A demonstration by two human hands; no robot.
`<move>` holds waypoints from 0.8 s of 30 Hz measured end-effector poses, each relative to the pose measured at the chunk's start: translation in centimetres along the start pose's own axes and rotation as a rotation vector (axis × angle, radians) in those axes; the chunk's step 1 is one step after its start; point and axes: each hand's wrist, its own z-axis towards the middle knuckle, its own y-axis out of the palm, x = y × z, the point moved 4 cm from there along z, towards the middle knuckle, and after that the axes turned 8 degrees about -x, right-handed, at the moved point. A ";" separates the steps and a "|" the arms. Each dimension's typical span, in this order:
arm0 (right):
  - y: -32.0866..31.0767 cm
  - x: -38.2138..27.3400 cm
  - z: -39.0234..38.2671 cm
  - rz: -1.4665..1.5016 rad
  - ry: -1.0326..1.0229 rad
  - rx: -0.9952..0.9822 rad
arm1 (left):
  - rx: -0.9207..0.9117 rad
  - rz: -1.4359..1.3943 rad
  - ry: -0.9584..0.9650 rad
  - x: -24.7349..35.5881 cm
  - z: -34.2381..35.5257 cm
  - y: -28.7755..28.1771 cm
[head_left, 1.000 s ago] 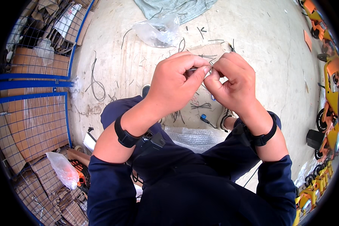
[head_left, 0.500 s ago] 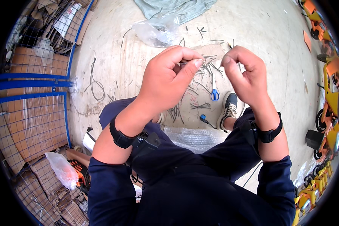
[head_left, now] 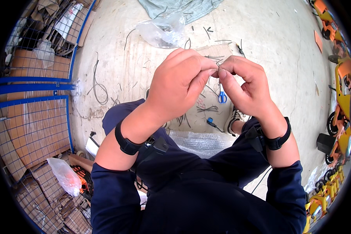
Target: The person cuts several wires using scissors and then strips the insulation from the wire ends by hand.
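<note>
My left hand (head_left: 179,84) and my right hand (head_left: 247,87) are raised above the floor, fingertips meeting in a pinch on a small thin wire (head_left: 218,68), mostly hidden by the fingers. Below them, scissors with blue handles (head_left: 222,97) lie among scattered dark wire pieces (head_left: 207,109) near a cardboard sheet (head_left: 212,50). A blue connector (head_left: 210,121) on a black lead rests nearer my lap.
Blue mesh cages of cardboard (head_left: 39,128) line the left. Yellow and orange wheeled machines (head_left: 341,109) line the right. A grey cloth (head_left: 175,7), clear plastic bag (head_left: 160,29), looped cable (head_left: 99,87) and bubble wrap (head_left: 199,144) lie on the floor.
Half a second ago my hands were apart, the right raised to the right. It has moved back left and down, and both sets of fingertips now meet again.
</note>
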 end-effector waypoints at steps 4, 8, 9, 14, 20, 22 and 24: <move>0.0 0.1 -0.1 0.021 0.037 0.008 | 0.027 0.066 0.096 0.1 0.1 0.1; 0.1 0.2 -0.3 0.022 0.083 0.026 | 0.035 0.052 0.089 0.1 0.0 0.3; 0.2 0.3 -0.3 0.021 0.092 0.030 | 0.039 0.040 0.082 0.2 -0.1 0.4; 0.4 0.1 -0.4 0.041 0.132 0.062 | 0.076 0.000 0.058 0.4 -0.1 0.7; 0.5 0.3 -0.7 0.220 0.193 0.078 | 0.118 -0.055 0.056 0.8 0.0 0.5; 0.4 0.3 -0.7 0.238 0.193 0.069 | 0.121 -0.054 0.058 0.8 -0.1 0.5; 0.4 0.5 -0.7 0.235 0.167 0.059 | 0.117 -0.053 0.055 0.8 -0.1 0.4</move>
